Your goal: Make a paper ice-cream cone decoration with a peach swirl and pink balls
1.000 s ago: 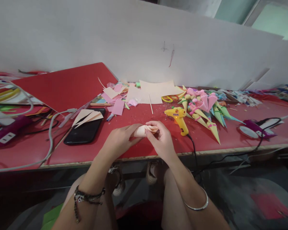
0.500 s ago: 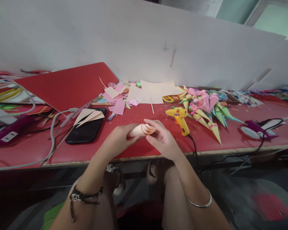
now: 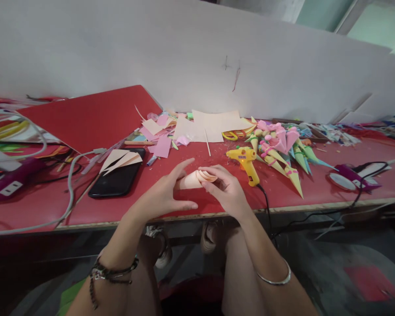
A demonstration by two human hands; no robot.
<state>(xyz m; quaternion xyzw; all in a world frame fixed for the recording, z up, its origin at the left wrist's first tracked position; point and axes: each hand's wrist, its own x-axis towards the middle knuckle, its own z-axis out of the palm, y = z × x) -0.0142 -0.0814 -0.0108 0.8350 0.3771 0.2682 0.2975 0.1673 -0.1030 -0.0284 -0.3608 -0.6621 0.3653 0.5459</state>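
Observation:
A rolled peach paper piece (image 3: 192, 180) with layered, curled edges at its right end is held above the red table near its front edge. My right hand (image 3: 225, 188) pinches the layered end between thumb and fingers. Around the left end of the roll, my left hand (image 3: 161, 193) is spread, thumb below and fingers above, not closed on it. A yellow glue gun (image 3: 246, 163) lies on the table (image 3: 197, 156) just right of my right hand. Behind the roll lies a thin wooden stick (image 3: 207, 142).
Left of my hands, a black phone (image 3: 118, 184) bears peach paper pieces (image 3: 127, 158). Paper scraps (image 3: 162, 146) and peach sheets (image 3: 213, 123) lie at the back. Colourful paper cones (image 3: 294, 177) are piled right. Cables (image 3: 266, 206) hang over the front edge.
My left hand has opened from around the roll, its thumb and fingers spreading apart. The roll and my right hand have shifted slightly right, and the right fingers have closed on its layered end.

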